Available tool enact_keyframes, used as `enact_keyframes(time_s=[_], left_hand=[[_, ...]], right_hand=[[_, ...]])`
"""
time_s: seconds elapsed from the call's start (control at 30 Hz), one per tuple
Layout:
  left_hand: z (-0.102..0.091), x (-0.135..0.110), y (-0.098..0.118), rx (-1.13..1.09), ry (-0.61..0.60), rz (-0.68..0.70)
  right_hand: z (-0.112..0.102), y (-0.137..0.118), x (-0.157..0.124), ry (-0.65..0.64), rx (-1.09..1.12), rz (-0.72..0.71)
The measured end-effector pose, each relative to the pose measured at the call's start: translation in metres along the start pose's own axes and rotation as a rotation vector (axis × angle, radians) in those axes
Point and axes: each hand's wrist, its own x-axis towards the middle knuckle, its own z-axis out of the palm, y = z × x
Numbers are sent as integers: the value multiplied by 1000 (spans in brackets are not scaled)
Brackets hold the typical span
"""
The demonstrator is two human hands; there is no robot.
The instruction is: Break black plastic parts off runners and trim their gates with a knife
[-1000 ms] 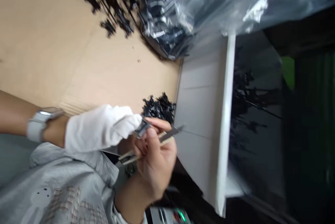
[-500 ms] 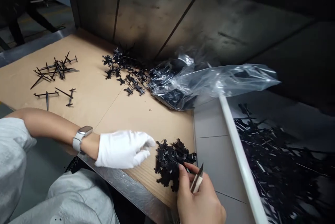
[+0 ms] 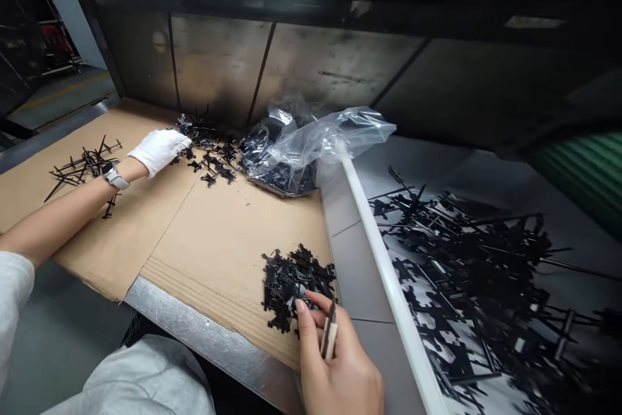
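Near the front edge of the cardboard (image 3: 228, 234), I have the bare right hand (image 3: 340, 357) curled around a pale-handled blade (image 3: 330, 339), thumb and forefinger at a heap of black parts (image 3: 286, 279); whether they pinch one I cannot tell. Farther off, the white-gloved left hand (image 3: 160, 148) meets a scattered cluster (image 3: 218, 162), its grip unclear to me, beside a plastic bag (image 3: 282, 159).

Behind the tan cardboard-topped bench (image 3: 233, 224) with its silvery metal edge (image 3: 184, 318) stands a stained, brownish metal-panelled wall (image 3: 216, 56) split by dark seams (image 3: 261, 72), dimly lit. A green ribbed panel (image 3: 590, 172) slopes at right; at upper left, grey floor (image 3: 48, 114) bears a yellow line (image 3: 63, 92).
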Motion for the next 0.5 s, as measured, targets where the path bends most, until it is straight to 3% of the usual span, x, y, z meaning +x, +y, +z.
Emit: enact_keyframes(time_s=[0.13,0.3,0.4,0.5], left_hand=[[-6,3,-8,-57,54,33],[-41,-1,-7,-214,185,-10],[-52,-16,1,-387,238,-11],[-41,-44,24,-556,276,87]], right_hand=[[-8,10,-7,-148,167,94],[-18,18,-9,-174,249,168],[-12,5,-16,-199,358,189],[4,-22,-24,-234,590,253]])
